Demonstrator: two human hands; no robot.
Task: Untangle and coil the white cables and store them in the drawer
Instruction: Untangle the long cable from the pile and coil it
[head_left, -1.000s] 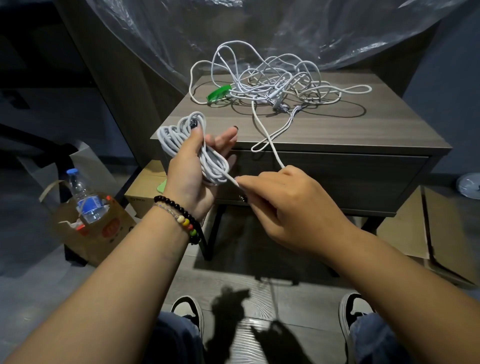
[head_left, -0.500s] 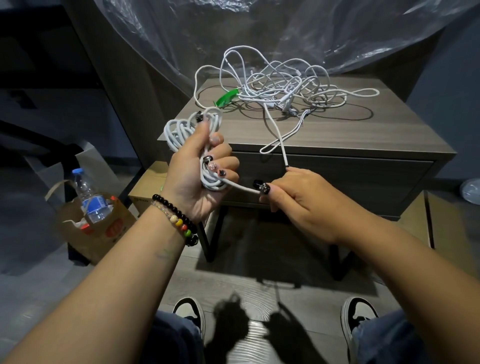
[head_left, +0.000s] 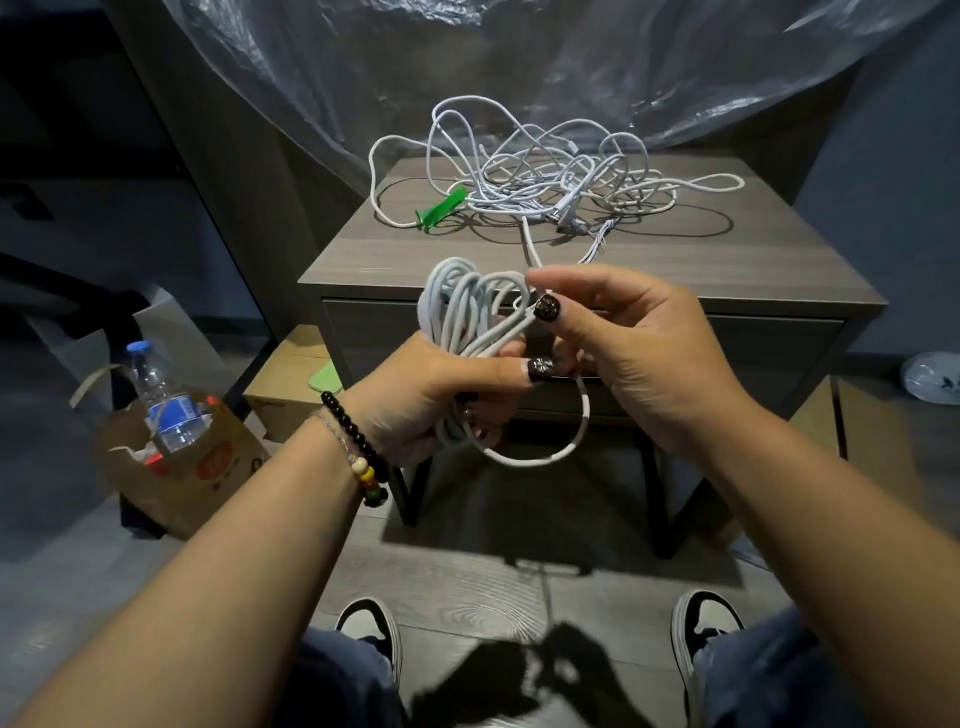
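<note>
Item one: we recorded a grey wood-grain bedside table (head_left: 701, 270) on black metal legs, its single front drawer (head_left: 769, 348) closed. Item two: a tangled heap of white cables (head_left: 545, 176) lay on the tabletop, a green plastic clip (head_left: 441, 209) at its left edge. Item three: a coiled bundle of white cable (head_left: 467, 312) stood upright before the drawer. Our left hand (head_left: 431, 400), palm up with a beaded wrist, gripped the coil's lower half, thumb pressed across it. Our right hand (head_left: 639, 343), raised beside the coil, pinched the free strand between thumb and forefinger; a loose loop hung beneath both hands.
</note>
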